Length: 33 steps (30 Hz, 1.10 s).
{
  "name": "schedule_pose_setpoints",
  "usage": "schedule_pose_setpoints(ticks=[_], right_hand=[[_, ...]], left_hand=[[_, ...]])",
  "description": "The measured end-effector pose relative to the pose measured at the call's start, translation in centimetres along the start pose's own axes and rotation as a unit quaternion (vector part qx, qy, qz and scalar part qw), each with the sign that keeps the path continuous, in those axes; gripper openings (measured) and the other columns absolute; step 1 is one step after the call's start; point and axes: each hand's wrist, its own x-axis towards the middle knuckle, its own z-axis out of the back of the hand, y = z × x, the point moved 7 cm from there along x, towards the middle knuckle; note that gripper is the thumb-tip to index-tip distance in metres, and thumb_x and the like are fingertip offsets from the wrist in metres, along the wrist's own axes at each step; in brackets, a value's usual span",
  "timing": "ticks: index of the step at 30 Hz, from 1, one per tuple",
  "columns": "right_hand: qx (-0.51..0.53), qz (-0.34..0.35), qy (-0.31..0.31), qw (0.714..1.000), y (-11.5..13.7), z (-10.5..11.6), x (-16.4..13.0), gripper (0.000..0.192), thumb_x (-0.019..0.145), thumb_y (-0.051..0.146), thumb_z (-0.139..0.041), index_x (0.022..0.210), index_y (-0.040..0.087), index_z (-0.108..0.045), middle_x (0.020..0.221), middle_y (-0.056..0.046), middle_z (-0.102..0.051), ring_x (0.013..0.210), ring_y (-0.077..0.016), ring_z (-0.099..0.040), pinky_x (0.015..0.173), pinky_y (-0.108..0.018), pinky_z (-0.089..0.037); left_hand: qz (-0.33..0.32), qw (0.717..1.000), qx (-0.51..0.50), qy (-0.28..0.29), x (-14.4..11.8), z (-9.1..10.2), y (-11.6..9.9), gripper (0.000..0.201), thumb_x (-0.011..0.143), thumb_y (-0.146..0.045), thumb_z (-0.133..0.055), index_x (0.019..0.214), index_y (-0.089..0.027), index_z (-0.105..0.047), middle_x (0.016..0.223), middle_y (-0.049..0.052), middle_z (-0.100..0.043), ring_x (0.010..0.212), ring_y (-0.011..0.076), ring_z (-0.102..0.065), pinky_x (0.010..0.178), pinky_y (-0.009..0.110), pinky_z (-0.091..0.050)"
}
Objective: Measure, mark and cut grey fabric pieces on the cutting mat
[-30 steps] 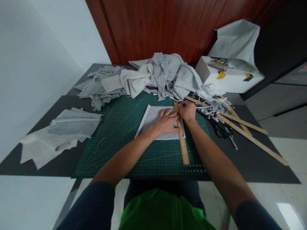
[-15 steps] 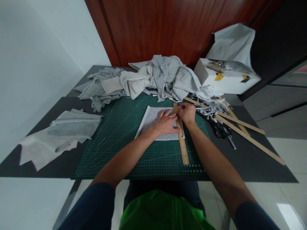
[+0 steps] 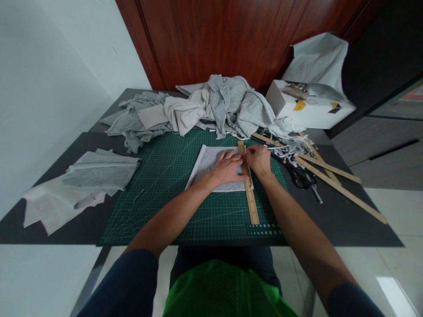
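Note:
A piece of grey fabric lies flat on the green cutting mat, with a narrow folded strip along its left side. Across its right part runs a wooden ruler, whose near end reaches past the fabric onto the mat. My left hand rests open on the fabric, fingers spread, with fingertips and thumb against the ruler. Just right of the ruler, my right hand is closed in a pinch at the fabric's upper right edge. Its fingertips partly hide that edge.
Crumpled grey and cream cloths are heaped along the back. Folded fabric pieces lie at the left. To the right are scissors, wooden strips and tangled cloth scraps. A white box stands behind them.
The camera view has shifted slightly. Both hands, the ruler and the fabric keep nearly the same positions.

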Motion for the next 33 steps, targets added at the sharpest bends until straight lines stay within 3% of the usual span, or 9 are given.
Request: schedule_pose_setpoints(ticks=[25,33], right_hand=[[-0.037,-0.005,0.03,0.999,0.6,1.1,-1.5,0.026,0.092,0.018,-0.058,0.093,0.013,-0.083,0.094,-0.016,-0.082,0.088,-0.028,-0.075,0.084,-0.035,-0.053],[-0.036,0.002,0.055,0.998,-0.1,1.6,-3.5,0.022,0.092,0.022,-0.062,0.093,0.015,-0.083,0.094,-0.014,-0.082,0.088,-0.0266,-0.073,0.081,-0.033,-0.051]], left_hand=[[0.003,1.0,0.007,-0.012,0.1,-0.4,0.2,0.075,0.088,-0.067,-0.069,0.147,-0.023,-0.062,0.16,0.008,-0.056,0.156,0.0378,-0.034,0.129,0.057,-0.021],[0.0,1.0,-0.004,-0.014,0.1,-0.3,0.1,0.073,0.087,-0.067,-0.07,0.146,-0.025,-0.063,0.161,0.008,-0.055,0.157,0.0374,-0.034,0.129,0.058,-0.02]])
